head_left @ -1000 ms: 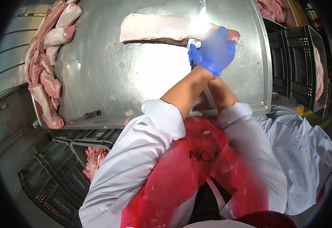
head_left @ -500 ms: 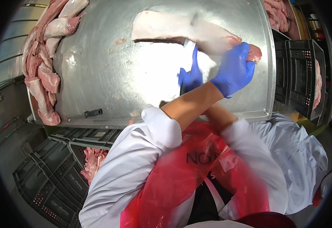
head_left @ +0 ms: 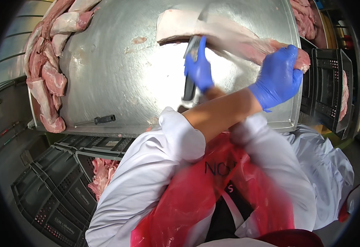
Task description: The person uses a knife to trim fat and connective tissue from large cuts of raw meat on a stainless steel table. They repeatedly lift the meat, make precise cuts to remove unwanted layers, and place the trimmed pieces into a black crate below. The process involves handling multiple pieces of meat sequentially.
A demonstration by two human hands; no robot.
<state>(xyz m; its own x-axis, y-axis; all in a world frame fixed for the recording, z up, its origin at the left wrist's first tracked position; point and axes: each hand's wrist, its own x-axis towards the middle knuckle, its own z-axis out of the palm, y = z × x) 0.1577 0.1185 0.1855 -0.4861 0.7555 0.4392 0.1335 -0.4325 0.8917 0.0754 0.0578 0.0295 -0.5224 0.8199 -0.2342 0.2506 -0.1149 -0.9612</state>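
Note:
My arms are crossed, the left one over the right. My left hand (head_left: 278, 77), in a blue glove, is closed around the right end of a long pale slab of meat (head_left: 180, 26) at the table's far side. My right hand (head_left: 199, 69), also blue-gloved, grips a black-handled knife (head_left: 189, 87), its index finger stretched along the handle. The blade points away from me and crosses the slab, blurred. Part of the slab's right half is smeared by motion.
The steel table (head_left: 118, 74) has raised edges. Several meat pieces (head_left: 53, 80) lie along its left edge. Another black-handled knife (head_left: 104, 119) rests at the near left. Dark crates stand at the lower left (head_left: 71, 197) and right (head_left: 330, 82). Someone's white sleeve (head_left: 328, 164) is at my right.
My left hand has moved right, and the slab has shifted right with it. My right hand has moved slightly left and away from me with the knife, whose handle now shows more.

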